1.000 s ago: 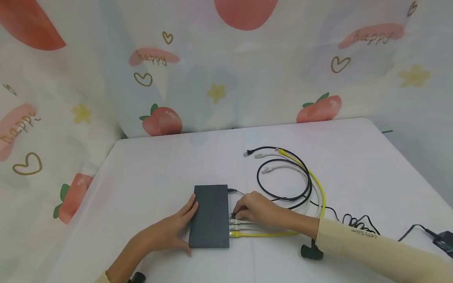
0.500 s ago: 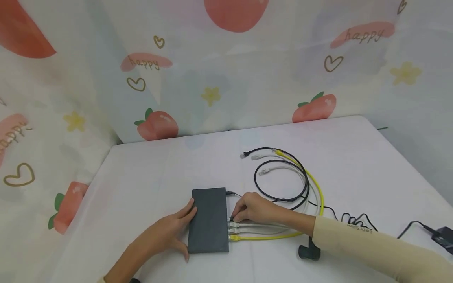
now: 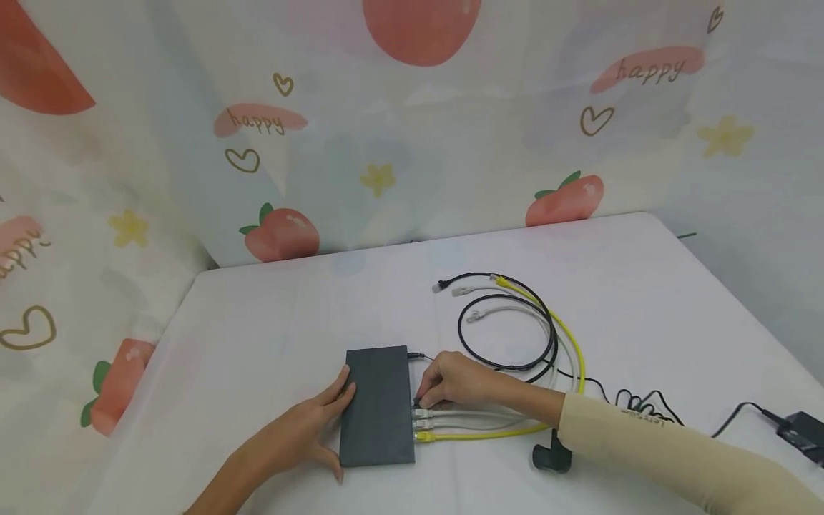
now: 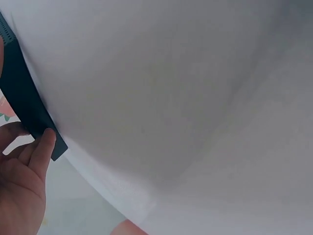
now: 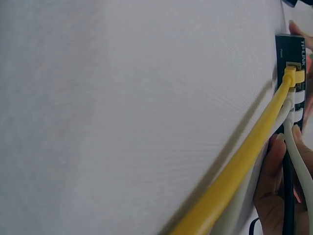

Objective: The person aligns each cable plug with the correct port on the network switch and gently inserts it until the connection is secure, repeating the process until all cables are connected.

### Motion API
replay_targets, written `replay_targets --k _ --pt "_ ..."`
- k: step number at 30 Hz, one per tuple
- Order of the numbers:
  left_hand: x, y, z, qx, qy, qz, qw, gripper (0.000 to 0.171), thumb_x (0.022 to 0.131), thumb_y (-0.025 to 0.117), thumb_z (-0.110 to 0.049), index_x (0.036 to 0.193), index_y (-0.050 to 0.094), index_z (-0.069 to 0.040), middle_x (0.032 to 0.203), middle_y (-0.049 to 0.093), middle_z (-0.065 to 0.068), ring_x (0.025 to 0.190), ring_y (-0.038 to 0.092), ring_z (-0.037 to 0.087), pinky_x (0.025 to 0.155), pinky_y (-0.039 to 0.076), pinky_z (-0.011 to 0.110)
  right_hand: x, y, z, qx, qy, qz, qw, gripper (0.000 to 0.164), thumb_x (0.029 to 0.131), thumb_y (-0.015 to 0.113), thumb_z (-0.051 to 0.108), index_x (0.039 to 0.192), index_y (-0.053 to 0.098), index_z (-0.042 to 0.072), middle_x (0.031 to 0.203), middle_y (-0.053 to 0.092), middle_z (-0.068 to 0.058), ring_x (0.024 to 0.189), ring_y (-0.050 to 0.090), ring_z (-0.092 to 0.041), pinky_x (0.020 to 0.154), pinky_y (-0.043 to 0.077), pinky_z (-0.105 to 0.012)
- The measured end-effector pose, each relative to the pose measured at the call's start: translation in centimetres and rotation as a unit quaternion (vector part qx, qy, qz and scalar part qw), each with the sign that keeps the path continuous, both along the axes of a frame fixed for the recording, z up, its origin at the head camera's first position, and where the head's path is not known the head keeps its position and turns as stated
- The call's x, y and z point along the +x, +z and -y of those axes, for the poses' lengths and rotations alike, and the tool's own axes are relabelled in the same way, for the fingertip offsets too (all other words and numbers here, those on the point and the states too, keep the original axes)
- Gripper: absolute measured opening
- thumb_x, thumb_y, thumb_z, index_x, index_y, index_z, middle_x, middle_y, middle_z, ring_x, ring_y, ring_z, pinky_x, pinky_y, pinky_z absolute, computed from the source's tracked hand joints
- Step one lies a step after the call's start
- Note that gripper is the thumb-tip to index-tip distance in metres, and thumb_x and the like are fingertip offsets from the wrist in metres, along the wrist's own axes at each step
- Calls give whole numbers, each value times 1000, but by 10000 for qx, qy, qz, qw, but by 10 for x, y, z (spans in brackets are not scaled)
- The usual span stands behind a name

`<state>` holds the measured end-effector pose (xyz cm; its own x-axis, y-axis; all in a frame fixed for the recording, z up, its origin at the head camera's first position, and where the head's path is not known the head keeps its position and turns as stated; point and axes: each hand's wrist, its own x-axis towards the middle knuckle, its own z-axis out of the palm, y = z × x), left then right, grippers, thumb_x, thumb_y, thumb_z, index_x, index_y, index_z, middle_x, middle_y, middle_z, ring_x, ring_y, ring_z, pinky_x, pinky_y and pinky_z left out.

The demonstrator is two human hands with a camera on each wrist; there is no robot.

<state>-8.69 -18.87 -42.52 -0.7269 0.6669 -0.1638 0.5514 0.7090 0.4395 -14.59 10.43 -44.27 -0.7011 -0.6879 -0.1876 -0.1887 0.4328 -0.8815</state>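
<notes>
A flat black TP-Link network switch (image 3: 377, 408) lies on the white table. Along its left edge rest the spread, fairly straight fingers of my left hand (image 3: 296, 435), with the thumb by the near corner; the left wrist view shows fingertips against the casing (image 4: 27, 93). My right hand (image 3: 460, 379) pinches the black Ethernet cable's plug (image 3: 417, 403) at a port on the right side. How deep that plug sits is hidden by the fingers. Beside it, two white Ethernet cables (image 3: 473, 413) and a yellow one (image 5: 259, 152) are plugged into the switch.
The cables' loose ends, including a black plug (image 3: 441, 285), lie in loops behind my right hand. A power plug (image 3: 415, 355) sits at the switch's far right corner. A coiled cord (image 3: 644, 404) and black power adapter (image 3: 801, 433) lie to the right.
The head view has shifted slightly, so everything sits a little lower and further left. My right fingers stay pinched on the black plug at the port, and my left hand stays against the switch.
</notes>
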Motion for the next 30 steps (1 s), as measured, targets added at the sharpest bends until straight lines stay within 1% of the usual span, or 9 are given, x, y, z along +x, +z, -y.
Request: replay_targets --k 4,9,12,15,18,21,24,27,30 --pt "1 0 0 -52 58 164 9998 115 59 79 -50 144 26 5 155 1 19 135 25 32 97 41 36 0 0 -1 57 37 -34 10000 4 78 74 5 82 75 6 70 68 4 61 60 -10 56 51 -25" --pt "3 4 0 -95 297 842 9960 121 62 76 -54 149 11 0 155 -16 11 139 10 28 103 32 42 1 1 0 175 -13 -289 9994 4 79 75 10 83 75 9 72 69 7 63 60 -6 58 50 -22" --pt "3 6 -1 -48 304 1085 9936 122 64 75 -56 149 7 0 154 -20 10 140 4 27 106 28 44 4 0 -1 213 -43 -397 9990 3 80 74 10 83 75 10 74 69 9 66 60 -5 59 50 -21" --pt "3 8 -3 -3 260 1144 9931 121 65 74 -56 149 8 1 154 -19 12 140 3 27 106 26 44 7 0 -3 284 -12 -577 9979 4 81 73 11 84 75 12 76 68 11 70 59 -4 63 49 -22" --pt "2 8 -3 80 317 1261 9915 119 65 75 -54 148 10 1 154 -17 12 140 2 27 107 24 45 8 -2 -5 339 65 -850 9958 5 83 72 14 87 76 13 78 68 14 73 57 -2 67 48 -22" --pt "1 8 -4 138 400 1358 9898 119 65 77 -51 148 11 1 154 -17 12 140 1 28 107 23 45 9 -4 -6 290 114 -1035 9941 9 86 69 17 89 76 13 78 67 15 71 55 0 64 47 -21" --pt "0 9 -4 111 413 1319 9903 119 64 76 -52 148 12 2 154 -16 12 140 3 29 106 24 45 12 -4 -7 293 101 -1223 9920 14 90 65 23 90 76 15 79 66 16 68 52 1 61 45 -20" --pt "2 9 -4 67 398 1294 9908 119 65 75 -54 148 12 1 154 -16 11 140 4 28 106 25 45 17 -3 -9 364 8 -1350 9902 19 93 60 27 92 75 16 83 65 17 74 53 0 66 46 -22" --pt "2 10 -4 52 403 1245 9914 117 66 75 -55 149 12 1 155 -15 10 140 5 27 106 25 44 21 2 -13 397 -117 -1427 9889 20 95 57 26 97 73 15 91 64 16 86 57 -2 76 49 -25"
